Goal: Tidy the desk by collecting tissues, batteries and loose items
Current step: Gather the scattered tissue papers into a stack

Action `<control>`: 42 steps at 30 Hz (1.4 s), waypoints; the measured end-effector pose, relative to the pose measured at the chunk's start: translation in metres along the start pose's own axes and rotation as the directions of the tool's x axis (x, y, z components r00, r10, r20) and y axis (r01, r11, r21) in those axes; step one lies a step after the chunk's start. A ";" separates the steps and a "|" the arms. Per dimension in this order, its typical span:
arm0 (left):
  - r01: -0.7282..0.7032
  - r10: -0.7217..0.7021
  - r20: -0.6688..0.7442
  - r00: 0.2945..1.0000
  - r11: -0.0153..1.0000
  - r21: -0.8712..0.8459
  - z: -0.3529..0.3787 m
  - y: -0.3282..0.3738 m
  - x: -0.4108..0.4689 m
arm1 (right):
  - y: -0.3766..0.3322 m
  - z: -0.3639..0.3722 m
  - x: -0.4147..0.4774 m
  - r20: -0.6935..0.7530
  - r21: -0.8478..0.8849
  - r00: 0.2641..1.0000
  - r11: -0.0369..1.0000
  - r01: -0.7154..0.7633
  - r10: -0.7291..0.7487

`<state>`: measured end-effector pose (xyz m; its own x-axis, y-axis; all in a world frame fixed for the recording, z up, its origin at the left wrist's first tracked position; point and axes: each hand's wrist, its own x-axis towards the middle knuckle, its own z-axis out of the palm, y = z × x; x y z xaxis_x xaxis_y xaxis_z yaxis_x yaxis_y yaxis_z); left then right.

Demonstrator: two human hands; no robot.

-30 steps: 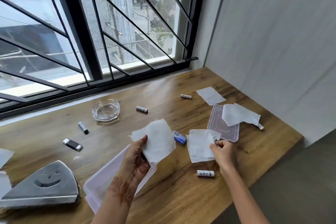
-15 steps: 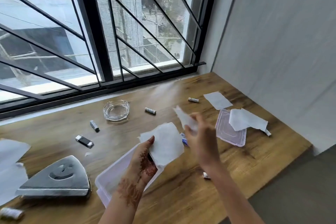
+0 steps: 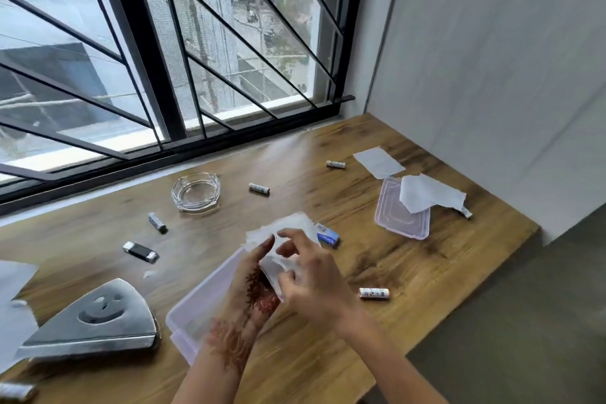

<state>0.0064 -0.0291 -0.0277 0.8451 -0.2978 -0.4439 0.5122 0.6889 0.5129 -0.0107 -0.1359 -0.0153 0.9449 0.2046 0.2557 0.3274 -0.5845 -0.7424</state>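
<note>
My left hand (image 3: 254, 285) and my right hand (image 3: 314, 279) meet above a clear plastic box (image 3: 200, 302) and both grip white tissues (image 3: 285, 228) between them. A small blue box (image 3: 328, 235) lies just behind the tissues. Batteries lie scattered on the wooden desk (image 3: 410, 272): one (image 3: 373, 293) right of my right hand, one (image 3: 259, 188) near the glass ashtray (image 3: 195, 192), one (image 3: 335, 164) further back. Another tissue (image 3: 428, 196) drapes over the box lid (image 3: 401, 213), and a flat tissue (image 3: 378, 162) lies behind it.
A grey wedge-shaped object (image 3: 95, 321) sits at the front left, with white paper (image 3: 13, 298) beside it. A black and white stick (image 3: 141, 252) and a dark battery (image 3: 157, 222) lie at the left. A barred window (image 3: 196, 59) runs along the back, a wall (image 3: 492, 75) on the right.
My right hand picked a tissue off the desk and carried it left to the tissue in my left hand. Both hands now hold the tissues together above the box.
</note>
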 end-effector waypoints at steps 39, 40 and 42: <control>-0.403 0.341 -0.287 0.895 0.896 -0.190 0.114 -0.039 0.150 | 0.280 -0.177 0.191 -0.153 -0.025 0.941 0.951 -0.308 0.301; -0.408 0.345 -0.289 0.893 0.892 -0.194 0.116 -0.041 0.150 | 0.266 -0.175 0.188 -0.148 0.033 0.941 0.952 -0.303 0.305; -0.411 0.348 -0.291 0.891 0.892 -0.190 0.116 -0.045 0.151 | 0.232 -0.169 0.177 -0.110 0.136 0.957 0.958 -0.253 0.269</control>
<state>0.1293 -0.1819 -0.0324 0.8868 0.1673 -0.4308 0.0804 0.8622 0.5002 0.2330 -0.3682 -0.0373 0.9924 -0.0477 0.1134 0.0740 -0.5050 -0.8600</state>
